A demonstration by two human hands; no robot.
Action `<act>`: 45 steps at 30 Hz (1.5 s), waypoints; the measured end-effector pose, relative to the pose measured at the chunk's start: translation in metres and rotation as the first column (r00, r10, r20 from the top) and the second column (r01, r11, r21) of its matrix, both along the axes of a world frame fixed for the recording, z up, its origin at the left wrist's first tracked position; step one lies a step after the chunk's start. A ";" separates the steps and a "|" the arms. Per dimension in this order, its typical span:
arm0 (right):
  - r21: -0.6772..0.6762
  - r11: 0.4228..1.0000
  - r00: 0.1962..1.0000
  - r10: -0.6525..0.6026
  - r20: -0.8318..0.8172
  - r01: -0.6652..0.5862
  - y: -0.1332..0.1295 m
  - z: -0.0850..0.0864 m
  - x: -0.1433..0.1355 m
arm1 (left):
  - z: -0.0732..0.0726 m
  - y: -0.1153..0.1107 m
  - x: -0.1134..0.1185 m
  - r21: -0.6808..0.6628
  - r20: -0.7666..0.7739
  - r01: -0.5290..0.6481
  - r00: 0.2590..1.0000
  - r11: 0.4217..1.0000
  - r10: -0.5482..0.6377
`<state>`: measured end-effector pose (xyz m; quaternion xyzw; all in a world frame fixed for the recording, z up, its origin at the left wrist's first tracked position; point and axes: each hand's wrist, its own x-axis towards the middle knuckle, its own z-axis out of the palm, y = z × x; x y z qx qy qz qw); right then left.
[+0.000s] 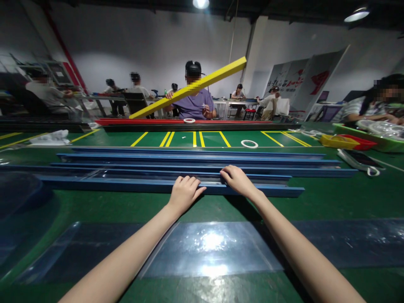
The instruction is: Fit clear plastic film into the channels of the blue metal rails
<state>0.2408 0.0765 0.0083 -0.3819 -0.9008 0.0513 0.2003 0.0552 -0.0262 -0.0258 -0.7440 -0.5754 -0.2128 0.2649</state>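
Observation:
The nearest long blue plastic channel (265, 191) lies crosswise on the green table in front of me. My left hand (185, 191) grips its near wall, with fingers bent over the top edge and the thumb stretched along it. Farther right, my right hand (237, 180) reaches over the same channel with curled fingers; its fingertips are partly hidden. Just behind, several more blue channels (202, 161) lie side by side, roughly parallel. Between my forearms a clear plastic sheet (176, 248) lies flat, reflecting the ceiling light.
Across the table a person (197, 103) holds a long yellow bar (217, 77) tilted above red and black strips (145, 122). A white ring (249, 144) lies on yellow-lined green matting. At right are a phone (360, 160), yellow and red trays (339, 142) and a green bin (389, 144).

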 end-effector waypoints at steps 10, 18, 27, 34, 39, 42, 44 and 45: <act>0.123 0.991 0.996 -0.054 0.074 0.044 0.001 -0.004 0.000 | 0.002 -0.002 0.000 0.015 0.002 0.027 1.000 1.000 -0.027; 0.033 0.999 1.000 -0.018 0.018 0.017 0.008 -0.003 0.021 | 0.002 -0.002 0.000 0.033 -0.020 0.038 0.999 0.999 -0.037; -0.126 0.991 0.998 0.031 -0.048 -0.036 0.022 -0.004 0.031 | 0.001 -0.001 0.001 0.016 -0.031 0.027 0.999 1.000 -0.027; -0.195 0.980 0.999 0.026 -0.023 -0.030 0.028 -0.003 0.034 | 0.002 -0.002 0.001 -0.006 -0.028 0.028 0.999 1.000 -0.028; -0.179 0.983 0.998 -0.048 -0.027 0.043 0.026 -0.004 0.031 | 0.003 -0.002 0.002 -0.006 -0.048 0.022 0.999 1.000 -0.022; -0.157 0.985 0.997 -0.075 -0.019 0.071 0.025 -0.004 0.030 | 0.003 -0.001 0.002 0.000 -0.057 0.017 0.998 1.000 -0.017; -0.147 0.986 0.997 -0.078 -0.023 0.074 0.024 -0.003 0.030 | 0.003 -0.001 0.001 0.005 -0.059 0.017 0.998 1.000 -0.016; -0.143 0.987 0.997 -0.077 -0.026 0.072 0.024 -0.003 0.030 | 0.002 -0.001 0.001 0.007 -0.059 0.017 0.998 1.000 -0.017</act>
